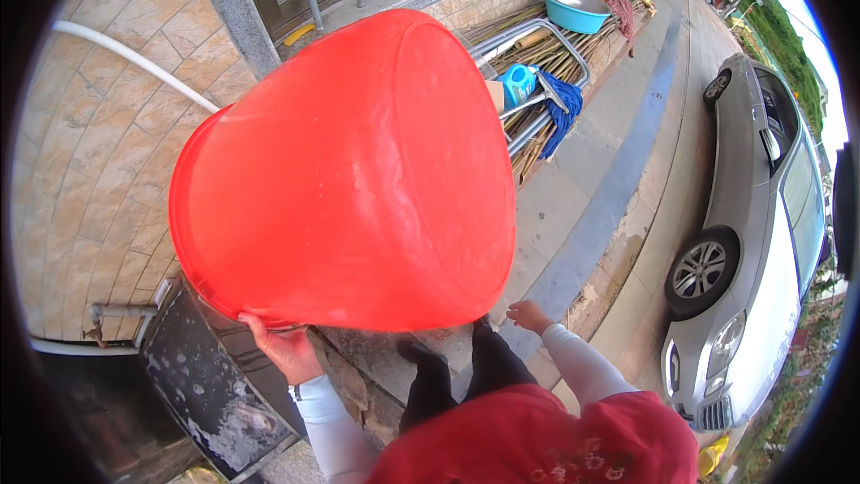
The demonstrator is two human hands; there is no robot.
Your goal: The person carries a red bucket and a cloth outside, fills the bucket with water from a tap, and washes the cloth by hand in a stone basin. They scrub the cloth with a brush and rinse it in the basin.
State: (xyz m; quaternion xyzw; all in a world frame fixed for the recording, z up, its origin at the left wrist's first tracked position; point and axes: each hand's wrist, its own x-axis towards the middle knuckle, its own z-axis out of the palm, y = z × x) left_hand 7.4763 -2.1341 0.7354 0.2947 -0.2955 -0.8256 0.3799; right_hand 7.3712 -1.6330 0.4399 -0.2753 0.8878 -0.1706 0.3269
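Note:
A large red plastic tub [322,175] is tilted on its side in front of me, its rim toward the wall at left and its round base facing right. My left hand [285,349] grips the rim at its lower edge, the thumb showing on the outside. Some of those fingers are hidden by the tub. Just off the base's lower corner is my right hand [531,317], loosely curled, with a small gap to the tub and nothing seen in it. Suds and water streaks mark a dark slab [208,376] below the rim.
A tap [97,336] and a white pipe [134,57] run along the tiled wall. Beyond the tub lie bamboo poles [531,171], a blue mop head [561,114], a blue detergent bottle [517,85] and a turquoise basin [576,11]. A silver car [746,215] stands at right.

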